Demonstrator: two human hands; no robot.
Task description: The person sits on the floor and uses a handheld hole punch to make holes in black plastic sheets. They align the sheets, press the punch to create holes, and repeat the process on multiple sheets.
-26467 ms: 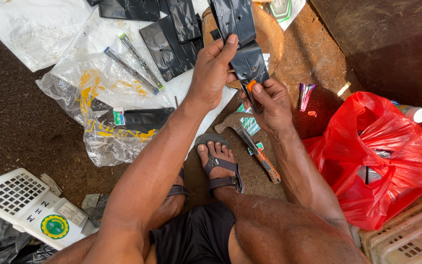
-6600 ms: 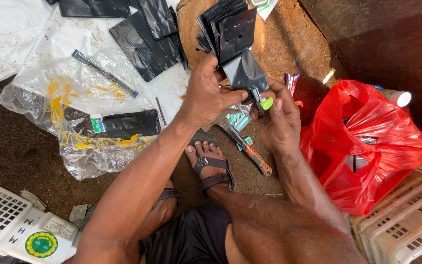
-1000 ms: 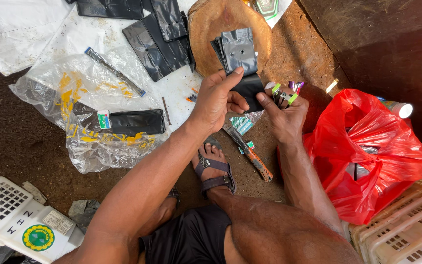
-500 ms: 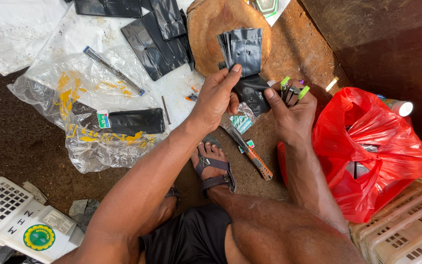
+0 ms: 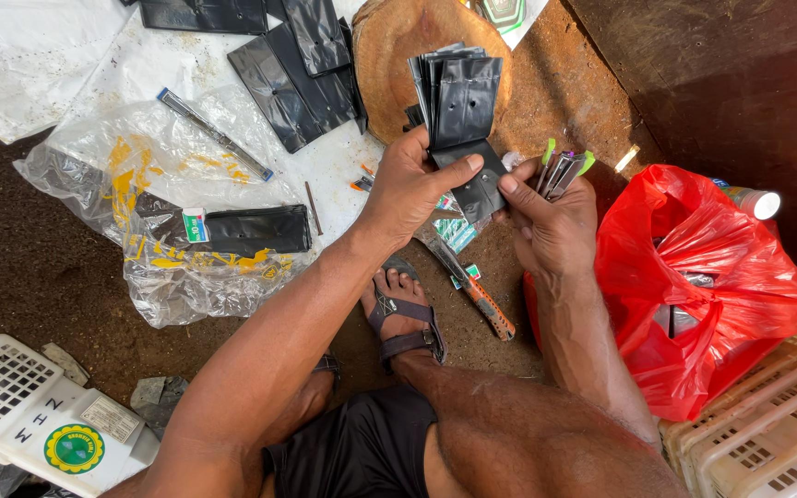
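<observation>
Black plastic pouches, a fanned stack, are held upright over the round wood block, long axis roughly vertical in view, lower end toward the wrists. Going L to R: white perforated crate at bottom left; clear plastic sheet w/ a flat black pouch on it; more loose black pouches above. Left hand is closed around the stack's lower part, thumb pressed across the front pouch. Stack sits between both hands, left nearer & carrying it. Knife w/ orange handle lies on the ground below, near the sandalled foot. Right hand is touching the stack's lower right edge w/ thumb, other fingers curled round a bunch of small green-tipped tools. Red plastic bag just beside the right forearm. Both forearms are angled inward, elbows by the knees.
</observation>
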